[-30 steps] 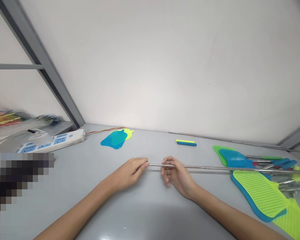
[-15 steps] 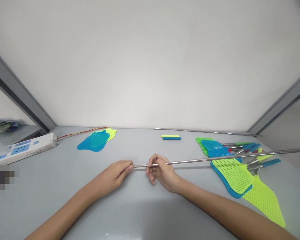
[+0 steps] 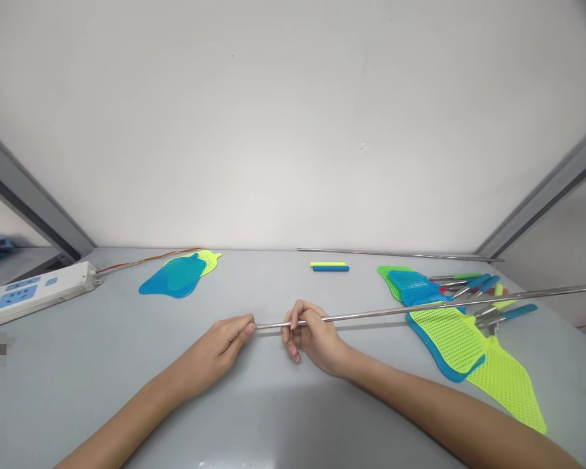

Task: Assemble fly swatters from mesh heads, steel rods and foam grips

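A long thin metal telescopic rod (image 3: 381, 314) runs from the middle of the table out to the right, over a pile of fly swatters. Its thin left end is pinched in my left hand (image 3: 224, 342), which hides the tip. Closer to the middle, my right hand (image 3: 312, 335) has thumb and fingers closed round the rod, with the lower fingers curled loosely. Beneath the rod's right part lie a yellow-green swatter head (image 3: 446, 339), a blue swatter head (image 3: 410, 286) and several handles with metal shafts, among them a blue handle (image 3: 520, 311).
At the back left, a blue swatter head (image 3: 168, 280) overlaps a yellow one (image 3: 211, 262). A yellow grip (image 3: 328, 264) and a blue grip (image 3: 331, 268) lie near the wall. Another metal rod (image 3: 400, 254) lies along the wall. A white power strip (image 3: 39, 293) sits at left.
The view has shifted slightly, and the rod's far right end now shows within the frame. Both hands keep nearly the same hold on the rod.
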Demonstrator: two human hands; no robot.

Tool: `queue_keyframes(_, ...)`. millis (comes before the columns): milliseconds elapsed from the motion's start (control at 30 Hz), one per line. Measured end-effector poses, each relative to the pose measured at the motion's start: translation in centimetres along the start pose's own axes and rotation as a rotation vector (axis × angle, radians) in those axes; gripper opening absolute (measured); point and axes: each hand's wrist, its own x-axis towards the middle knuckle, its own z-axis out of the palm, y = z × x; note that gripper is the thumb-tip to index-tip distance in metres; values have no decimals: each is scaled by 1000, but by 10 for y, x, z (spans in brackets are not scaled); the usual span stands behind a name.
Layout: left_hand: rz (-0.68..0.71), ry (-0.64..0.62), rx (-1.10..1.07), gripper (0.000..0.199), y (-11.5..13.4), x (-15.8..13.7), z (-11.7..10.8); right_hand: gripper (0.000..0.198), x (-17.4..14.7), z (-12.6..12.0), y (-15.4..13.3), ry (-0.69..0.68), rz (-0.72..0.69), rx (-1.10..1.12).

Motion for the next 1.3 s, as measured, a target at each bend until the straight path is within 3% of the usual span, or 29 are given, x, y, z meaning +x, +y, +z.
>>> queue_keyframes(400, -36, 11, -8, 32, 8, -3, 3, 15, -2, -2, 1, -23, 13, 27)
queue_keyframes(867, -7, 124, -22, 31, 20, -12, -2, 20, -6, -2, 5, 0, -7, -156)
queue_keyframes(1300, -30, 66, -78, 32, 22, -12, 0, 19, -8, -2, 5, 23, -7, -232)
